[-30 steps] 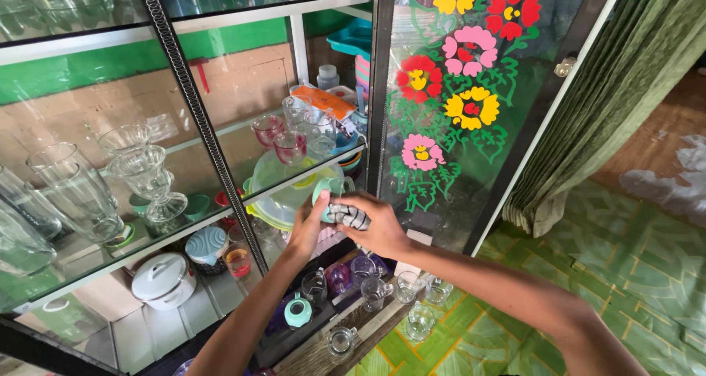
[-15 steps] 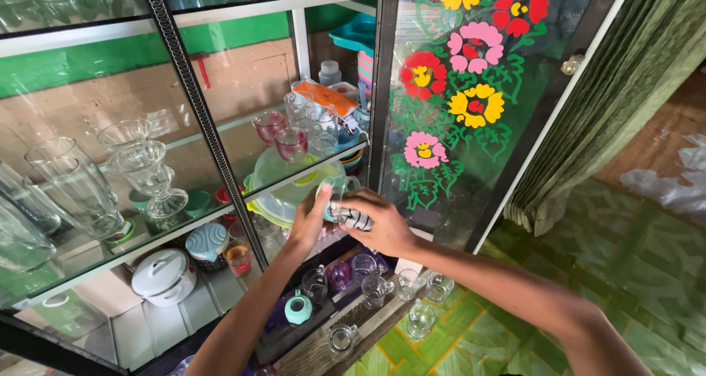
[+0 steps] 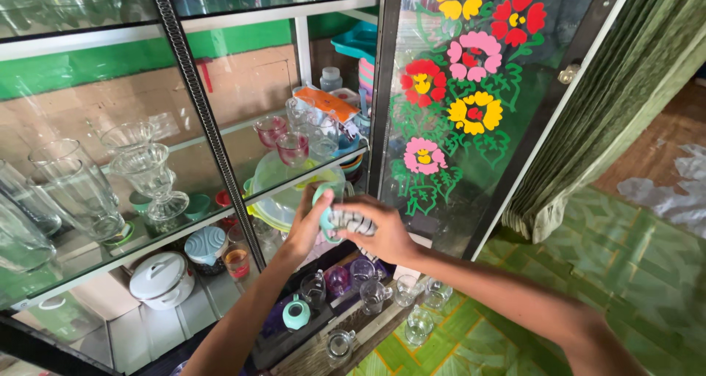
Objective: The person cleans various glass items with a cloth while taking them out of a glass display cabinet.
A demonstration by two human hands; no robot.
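Step in hand, as judged: wiping a cup. The left hand (image 3: 307, 225) grips a small teal cup (image 3: 323, 208) from its left side, fingers wrapped round the body. The right hand (image 3: 382, 233) is clenched on a striped black-and-white cloth (image 3: 351, 220) and presses it against the cup's right flank. The cup is held in the air in front of the open glass cabinet, level with the edge of the middle glass shelf (image 3: 309, 174), touching nothing but the hands and the cloth.

Hand pose: both forearms reach in from 6 o'clock and converge at frame centre; the left wrist is bent upward, and the right hand lies palm-down over the cloth, knuckles toward 12 o'clock.

Whether the cloth is tucked inside the cup's mouth or only laid over the outside cannot be told; the fingers cover that part.

Next move, as a judgement: turning the cup within the left grip calls for a firm hold, given the stemmed dessert glasses (image 3: 151, 177) at 9 o'clock on the shelf and the small glass mugs (image 3: 375, 295) standing on the floor at 6 o'clock, directly below the hands. The flowered cabinet door (image 3: 460, 104) stands close at 2 o'clock.
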